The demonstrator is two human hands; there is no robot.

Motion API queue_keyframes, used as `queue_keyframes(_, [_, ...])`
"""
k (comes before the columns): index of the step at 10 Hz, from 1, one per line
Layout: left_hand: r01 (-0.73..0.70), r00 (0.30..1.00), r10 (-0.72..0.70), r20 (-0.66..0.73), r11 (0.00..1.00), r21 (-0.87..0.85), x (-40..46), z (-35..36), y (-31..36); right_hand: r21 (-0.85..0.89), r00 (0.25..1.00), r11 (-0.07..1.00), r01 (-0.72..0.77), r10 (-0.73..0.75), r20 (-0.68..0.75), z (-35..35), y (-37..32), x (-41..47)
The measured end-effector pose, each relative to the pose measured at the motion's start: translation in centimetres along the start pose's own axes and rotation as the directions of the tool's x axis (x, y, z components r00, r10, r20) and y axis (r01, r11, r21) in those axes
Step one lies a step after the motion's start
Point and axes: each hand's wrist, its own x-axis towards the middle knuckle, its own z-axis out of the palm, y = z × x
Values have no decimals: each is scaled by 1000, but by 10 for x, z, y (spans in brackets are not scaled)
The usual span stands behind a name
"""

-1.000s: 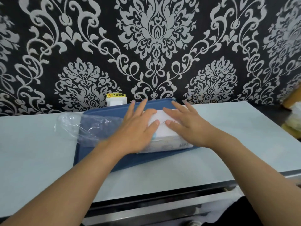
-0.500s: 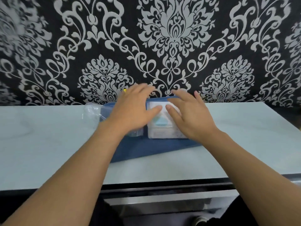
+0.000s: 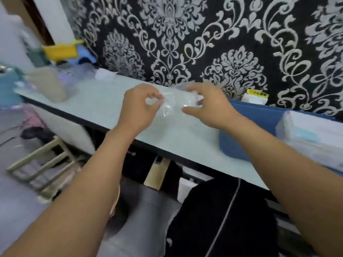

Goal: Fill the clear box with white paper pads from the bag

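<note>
Bag (image 3: pixel 176 102), clear plastic, apparently emptied: held between both hands above the counter (image 3: pixel 104 101). Left hand (image 3: pixel 138 106) is pinched on one end; right hand (image 3: pixel 209 106) is curled on the other. Box (image 3: pixel 313 138), packed with white pads, is set on the blue tray (image 3: pixel 259 115) right of the right hand. Filling is judged done or nearly done; the bag is left to be discarded.

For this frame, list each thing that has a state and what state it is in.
Left hand: fingers curled, pinching the clear plastic bag.
Right hand: fingers curled, gripping the bag's other end.
Clear plastic bag: held above the counter between both hands, crumpled; contents not clear.
Clear box: resting on the blue tray, white pads inside.
Blue tray: flat on the counter.
</note>
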Motion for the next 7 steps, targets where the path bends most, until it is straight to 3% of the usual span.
queue_keyframes(1, [27,994,-23,-103,999,40,-36,-65,-34,120,995,993,16,-28,99,62,-64,16])
queue_keyframes(2, [97,988,-73,-133,977,188,-83,-110,-76,217,977,976,25,-69,200,134,-109,6])
queue_keyframes(3, [220,969,-176,-173,936,277,-152,-137,-130,310,958,951,15,-102,269,207,-134,-21])
queue_keyframes(4, [390,920,-347,-184,861,326,-223,-137,-165,322,894,947,-8,-138,427,263,-134,-45])
queue_keyframes(5, [485,861,-508,-29,803,346,-269,-133,-187,270,787,958,-91,-98,609,296,-119,-64])
queue_keyframes(6, [483,763,-623,175,729,485,-291,-133,-188,176,668,977,-119,-53,742,309,-98,-82])
queue_keyframes(7, [513,758,-648,67,657,552,-276,-135,-184,201,752,972,-122,-42,658,313,-92,-76])
